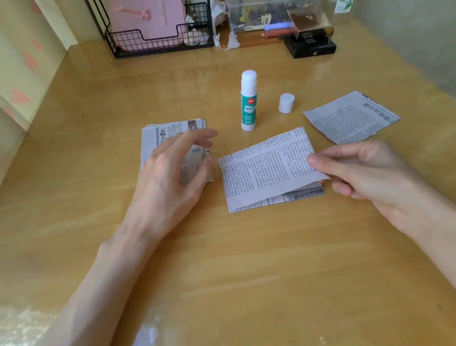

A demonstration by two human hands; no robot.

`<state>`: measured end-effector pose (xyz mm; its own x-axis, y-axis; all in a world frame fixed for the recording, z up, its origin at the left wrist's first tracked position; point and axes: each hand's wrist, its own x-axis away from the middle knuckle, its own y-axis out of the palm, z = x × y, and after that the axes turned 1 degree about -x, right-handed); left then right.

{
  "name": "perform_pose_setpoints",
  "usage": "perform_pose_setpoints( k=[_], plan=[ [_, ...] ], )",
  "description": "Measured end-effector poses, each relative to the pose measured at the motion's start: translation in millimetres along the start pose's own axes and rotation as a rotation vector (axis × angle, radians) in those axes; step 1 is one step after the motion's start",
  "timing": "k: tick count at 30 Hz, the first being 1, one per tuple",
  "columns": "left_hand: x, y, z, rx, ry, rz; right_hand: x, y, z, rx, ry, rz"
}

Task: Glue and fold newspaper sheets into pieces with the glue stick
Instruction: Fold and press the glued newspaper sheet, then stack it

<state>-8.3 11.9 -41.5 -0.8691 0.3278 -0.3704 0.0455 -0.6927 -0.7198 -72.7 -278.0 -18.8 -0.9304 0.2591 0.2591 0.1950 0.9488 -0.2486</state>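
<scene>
A folded newspaper sheet (265,167) lies on the wooden table (236,262) in the middle. My right hand (363,170) pinches its right edge, lifting the top flap slightly. My left hand (172,176) hovers with relaxed, spread fingers over a stack of newspaper pieces (165,135) at the left. The green-and-white glue stick (248,102) stands upright and uncapped behind the sheet. Its white cap (286,103) stands to its right. Another newspaper piece (351,117) lies flat at the right.
At the back stand a black wire basket (160,37) with a pink case, a clear plastic box (273,7) under a small wooden shelf, and a black box (311,46). Walls close in on both sides of the table.
</scene>
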Motion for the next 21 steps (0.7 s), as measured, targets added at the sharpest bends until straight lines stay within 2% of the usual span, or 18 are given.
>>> perform_pose_setpoints(
  k=[21],
  plan=[
    [-0.7, -0.9, -0.3, -0.001, 0.002, -0.006, 0.1, 1.6, 1.0, 0.010, 0.002, 0.018]
  ],
)
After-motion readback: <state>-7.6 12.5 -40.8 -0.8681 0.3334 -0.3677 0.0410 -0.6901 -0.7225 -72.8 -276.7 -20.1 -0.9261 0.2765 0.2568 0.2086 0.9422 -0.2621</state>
